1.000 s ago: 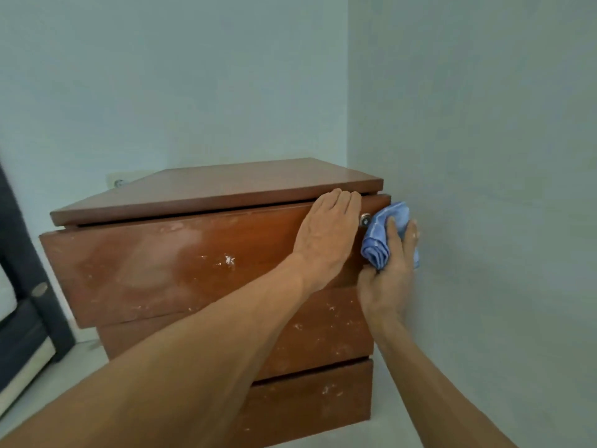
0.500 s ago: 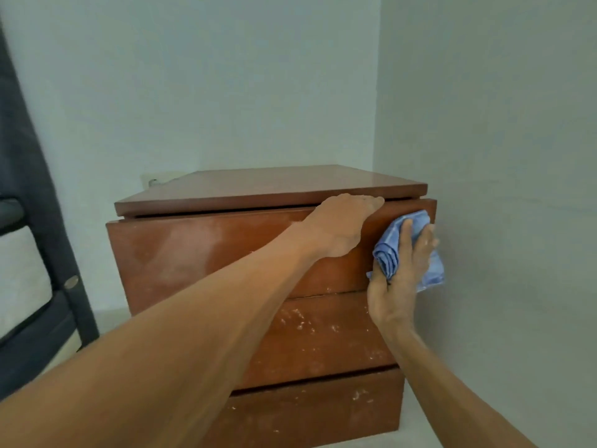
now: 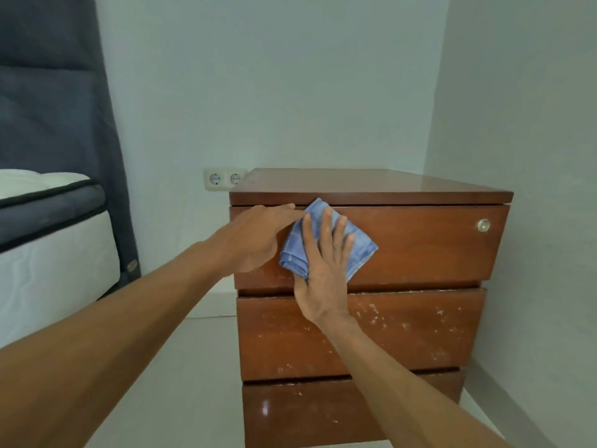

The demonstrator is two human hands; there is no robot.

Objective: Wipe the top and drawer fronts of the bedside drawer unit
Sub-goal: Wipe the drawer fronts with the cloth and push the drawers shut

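While the right hand (image 3: pixel 323 266) is pressing the blue cloth (image 3: pixel 361 250) flat against the top drawer front (image 3: pixel 426 250), its fingers (image 3: pixel 326 227) are lying straight and spread over the fabric, not curling round it. A second ago that cloth was bunched at the drawer's right end, beside the silver knob (image 3: pixel 483 225). Now it is sitting toward the left end, just under the overhanging top (image 3: pixel 371 185) of the drawer unit (image 3: pixel 478 318), so the stroke is running right to left across the face.

The left hand (image 3: pixel 255 240) is resting on the same drawer front just left of the cloth, fingers straight and close together along the upper edge. Whether their tips are touching the cloth is hard to tell, since the fabric is covering them. That hand was lying near the knob end before, so it is moving along ahead of the wipe.

All this is suggesting that the top drawer front is nearly covered. The stretch between cloth and knob is looking smooth, while the middle drawer front (image 3: pixel 413 334) and the bottom drawer front (image 3: pixel 307 415) are showing pale specks and are probably waiting their turn.
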